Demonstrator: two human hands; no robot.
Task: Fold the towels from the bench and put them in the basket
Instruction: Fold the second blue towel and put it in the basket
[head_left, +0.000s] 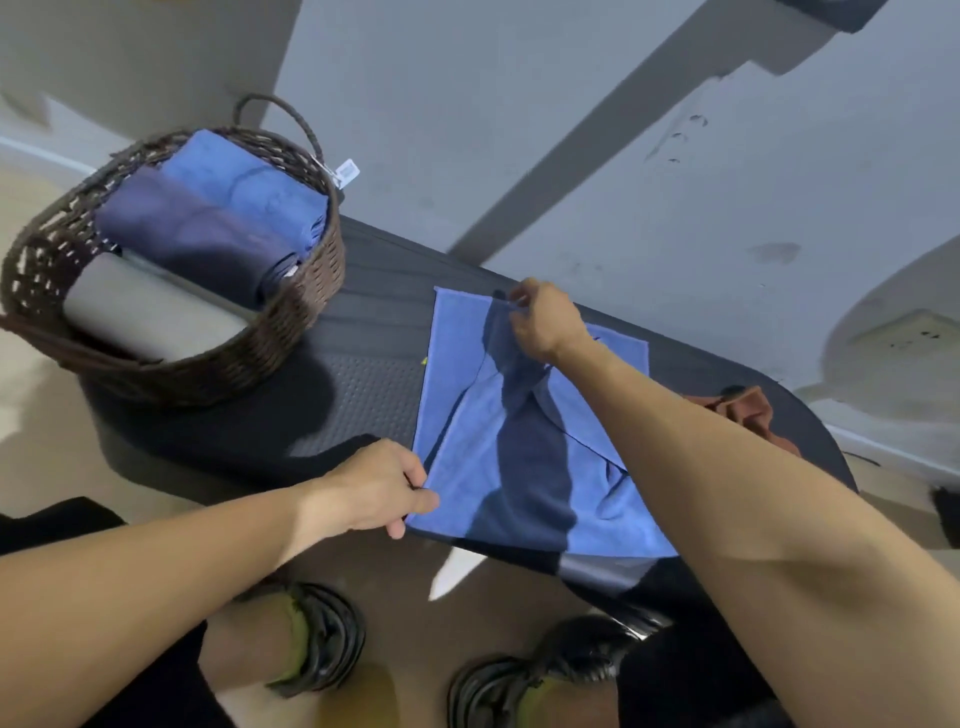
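A light blue towel (467, 364) lies spread on the dark bench (363, 322), partly folded over itself. My left hand (374, 486) pinches its near left corner at the bench's front edge. My right hand (540, 319) pinches its far edge near the wall. At the bench's left end stands a dark woven basket (306, 291) holding a folded blue towel (244, 182), a folded navy towel (192, 234) and a folded grey towel (140, 306). A crumpled brown towel (748, 413) lies on the bench's right end, partly behind my right forearm.
A grey wall runs behind the bench, with a diagonal beam across it. My two feet in dark sandals (322, 639) stand on the tan floor in front of the bench. A white tag (347, 171) hangs from the basket's handle.
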